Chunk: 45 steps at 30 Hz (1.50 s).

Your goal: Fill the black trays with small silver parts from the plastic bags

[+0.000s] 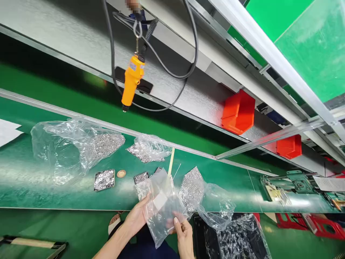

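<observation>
My left hand and my right hand both grip a clear plastic bag with a white label, held over the near edge of the green table. My left fingers close on the bag's left side. My right thumb and fingers pinch its lower right corner. Right of it lies another clear bag of small silvery parts, its loose end hanging over the table edge.
A large bag of silvery parts and a smaller one lie farther back. Two small trays of parts and a copper disc sit between. An orange electric screwdriver hangs above. Red bins sit on the shelf.
</observation>
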Available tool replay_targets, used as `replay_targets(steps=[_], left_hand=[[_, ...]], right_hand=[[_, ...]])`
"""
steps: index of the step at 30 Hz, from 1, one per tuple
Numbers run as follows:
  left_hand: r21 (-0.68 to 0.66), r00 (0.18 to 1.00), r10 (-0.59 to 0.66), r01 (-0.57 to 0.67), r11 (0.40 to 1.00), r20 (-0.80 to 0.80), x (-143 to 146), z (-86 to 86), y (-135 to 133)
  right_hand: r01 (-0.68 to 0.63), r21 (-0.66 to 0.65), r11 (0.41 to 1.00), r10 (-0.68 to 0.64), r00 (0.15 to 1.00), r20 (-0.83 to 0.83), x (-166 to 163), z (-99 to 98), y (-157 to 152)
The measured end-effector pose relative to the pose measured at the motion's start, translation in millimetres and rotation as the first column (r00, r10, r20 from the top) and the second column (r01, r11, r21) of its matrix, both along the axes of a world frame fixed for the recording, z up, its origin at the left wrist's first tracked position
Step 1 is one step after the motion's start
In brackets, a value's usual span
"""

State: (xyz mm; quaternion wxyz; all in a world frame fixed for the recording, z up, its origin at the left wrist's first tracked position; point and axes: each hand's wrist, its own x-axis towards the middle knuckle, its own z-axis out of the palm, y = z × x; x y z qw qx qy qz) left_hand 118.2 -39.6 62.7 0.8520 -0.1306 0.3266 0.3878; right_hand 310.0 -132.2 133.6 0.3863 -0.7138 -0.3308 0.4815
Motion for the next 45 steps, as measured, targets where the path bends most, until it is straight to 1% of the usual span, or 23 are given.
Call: replay_targets(steps=[3,5,6,7,9,10,11,13,15,17,19,23,25,27,29,31,33,37,39,41,43,45], left_hand=[[0.017,0.999,-0.049,0.049,0.999,-0.005,3,-8.4,0],[0.029,0.997,-0.08,0.081,0.996,-0.017,7,-14.0,1],[0.039,0.995,-0.093,0.094,0.995,-0.026,9,-16.2,1],[0.054,0.994,-0.104,0.106,0.993,-0.033,11,-17.8,2],[0.087,0.992,-0.116,0.119,0.989,-0.04,14,-19.4,2],[0.105,0.993,-0.116,0.12,0.987,-0.038,16,-19.5,1],[0.12,0.993,-0.117,0.119,0.986,-0.028,17,-19.3,1],[0.141,0.993,-0.117,0.114,0.983,0.007,18,-18.8,0],[0.161,0.992,-0.111,0.101,0.982,0.056,18,-19.0,-1],[0.184,0.988,-0.108,0.086,0.979,0.112,19,-21.0,-2],[0.215,0.979,-0.117,0.079,0.974,0.17,20,-25.7,-3],[0.262,0.955,-0.132,0.061,0.963,0.265,22,-39.9,-6],[0.293,0.942,-0.136,0.042,0.955,0.306,21,-44.2,-6],[0.331,0.931,-0.142,0.024,0.943,0.336,18,-43.9,-7],[0.357,0.927,-0.146,0.014,0.934,0.346,13,-39.4,-7],[0.362,0.932,-0.15,0.021,0.932,0.331,7,-32.4,-8],[0.355,0.943,-0.146,0.032,0.934,0.299,-1,-24.6,-8],[0.333,0.965,-0.121,0.038,0.942,0.232,-16,-12.5,-13],[0.325,0.971,-0.114,0.04,0.945,0.21,-22,-10.7,-16],[0.325,0.975,-0.121,0.055,0.944,0.187,-25,-11.8,-20],[0.336,0.979,-0.14,0.083,0.938,0.149,-26,-13.8,-22],[0.361,0.984,-0.161,0.122,0.925,0.081,-25,-14.3,-23]], right_hand=[[-0.083,0.048,0.995,0.075,0.987,0.141,-6,13.6,-7],[-0.213,0.15,0.965,0.164,0.944,0.285,-11,21.2,-11],[-0.303,0.209,0.93,0.209,0.902,0.378,-13,23.6,-12],[-0.4,0.254,0.88,0.246,0.843,0.477,-15,24.7,-13],[-0.567,0.297,0.768,0.27,0.707,0.654,-17,23.6,-13],[-0.626,0.294,0.723,0.266,0.644,0.717,-18,21.6,-13],[-0.669,0.278,0.689,0.261,0.587,0.767,-20,18.7,-14],[-0.739,0.228,0.634,0.254,0.478,0.841,-22,11.6,-15],[-0.772,0.16,0.615,0.259,0.389,0.884,-25,4.3,-17],[-0.783,0.091,0.615,0.294,0.335,0.895,-28,-1.7,-19],[-0.778,0.038,0.627,0.334,0.313,0.889,-29,-6.3,-21],[-0.806,-0.01,0.592,0.347,0.243,0.906,-28,-13.4,-23],[-0.812,-0.047,0.581,0.358,0.203,0.911,-28,-16.9,-22],[-0.81,-0.072,0.582,0.37,0.185,0.911,-31,-20.3,-21],[-0.813,-0.07,0.578,0.371,0.186,0.91,-35,-23.3,-19],[-0.819,-0.053,0.572,0.37,0.199,0.908,-41,-25.3,-19],[-0.828,-0.062,0.557,0.397,0.2,0.896,-48,-25.4,-19],[-0.832,-0.175,0.526,0.524,0.155,0.837,-62,-18.8,-20],[-0.819,-0.233,0.524,0.578,0.141,0.804,-68,-13.5,-23],[-0.815,-0.261,0.518,0.612,0.14,0.778,-74,-8.8,-27],[-0.819,-0.253,0.515,0.621,0.153,0.769,-78,-6.0,-31],[-0.821,-0.222,0.525,0.607,0.18,0.774,-80,-6.9,-35]])
